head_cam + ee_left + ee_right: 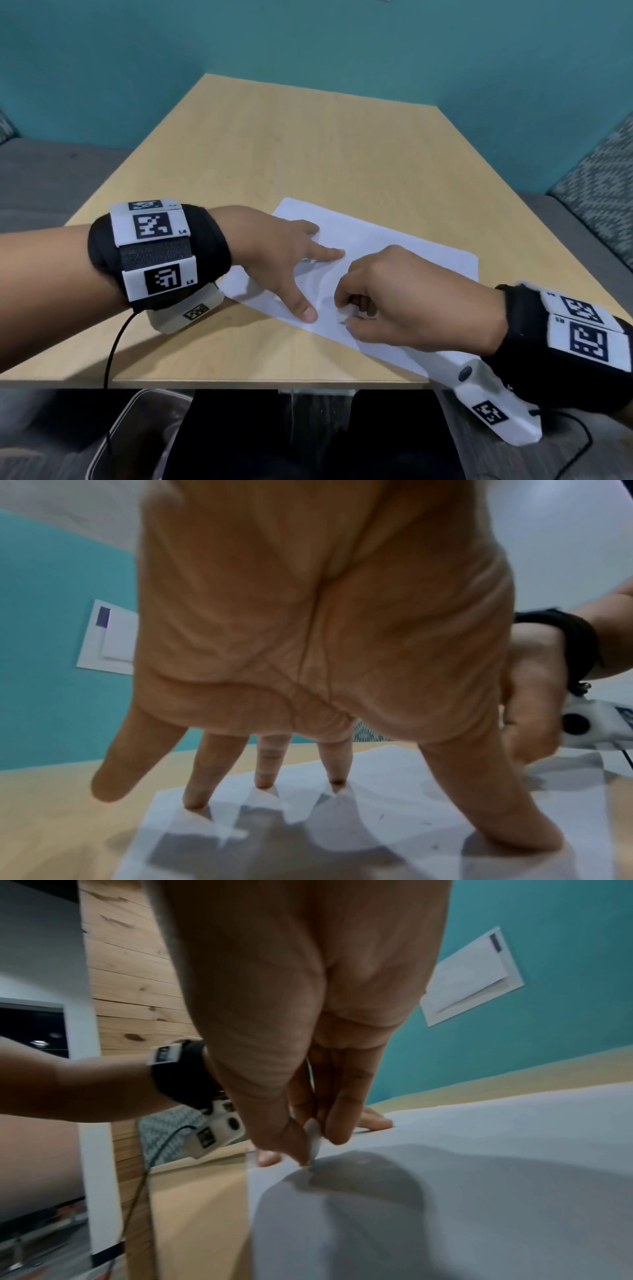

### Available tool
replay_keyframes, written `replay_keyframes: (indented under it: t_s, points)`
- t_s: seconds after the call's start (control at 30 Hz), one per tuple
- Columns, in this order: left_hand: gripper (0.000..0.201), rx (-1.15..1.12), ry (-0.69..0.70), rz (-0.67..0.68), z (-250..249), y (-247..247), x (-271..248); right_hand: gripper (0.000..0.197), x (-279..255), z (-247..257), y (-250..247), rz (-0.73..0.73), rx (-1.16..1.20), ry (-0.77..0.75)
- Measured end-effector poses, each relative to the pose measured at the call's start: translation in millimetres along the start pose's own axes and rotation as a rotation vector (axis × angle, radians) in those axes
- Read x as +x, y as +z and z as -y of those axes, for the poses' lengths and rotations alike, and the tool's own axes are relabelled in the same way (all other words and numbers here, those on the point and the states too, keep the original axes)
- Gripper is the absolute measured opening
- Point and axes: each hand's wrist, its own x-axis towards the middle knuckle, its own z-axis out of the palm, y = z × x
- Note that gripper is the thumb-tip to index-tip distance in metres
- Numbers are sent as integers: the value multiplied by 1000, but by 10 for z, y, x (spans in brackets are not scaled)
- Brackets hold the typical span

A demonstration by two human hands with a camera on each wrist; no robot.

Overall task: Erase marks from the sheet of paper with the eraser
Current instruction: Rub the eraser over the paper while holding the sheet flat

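Note:
A white sheet of paper [394,246] lies on the wooden table [291,147], near its front right. My left hand [291,260] is spread flat, with straight fingers and thumb pressing the sheet's left part [308,840]. My right hand [387,301] pinches a small white eraser [343,314] between thumb and fingers, its tip touching the paper near the front edge. In the right wrist view the eraser [313,1137] meets the sheet [479,1164] at a faint mark. Faint pencil marks [380,817] show beside the left thumb.
The table's front edge [239,383] runs just below the hands. A clear plastic container [137,435] sits below that edge at the left. Grey seating and a patterned cushion [603,178] flank the table. A teal wall [308,44] stands behind.

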Motion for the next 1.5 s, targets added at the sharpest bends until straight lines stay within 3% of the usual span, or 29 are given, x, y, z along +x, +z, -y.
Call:
replay_keyframes:
  t_s: [0.23, 0.43, 0.6, 0.8, 1.0, 1.23, 1.37, 1.5]
  points:
    - [117, 0, 3, 1, 1, 6, -7, 13, 162, -199, -63, -71, -51, 112]
    - [116, -5, -1, 6, 1, 15, -9, 10, 31, 74, -10, 56, -56, -49]
    - [117, 12, 7, 6, -5, 14, -22, 10, 211, -193, -88, -46, -123, 101]
    - [116, -8, 8, -2, 7, 29, -6, 6, 79, 81, -1, 38, -85, -34]
    - [117, 14, 2, 15, -6, 17, -32, 16, 157, -344, -180, -89, 17, 160]
    - [114, 112, 20, 38, 147, -4, -131, 17, -51, -423, -72, -43, 70, 204]
    - [108, 89, 53, 18, 252, 46, -142, 17, -9, -384, -108, -23, 38, 175]
    - [126, -12, 69, 51, 351, 83, -94, 11, 159, -145, -123, -36, 64, 41]
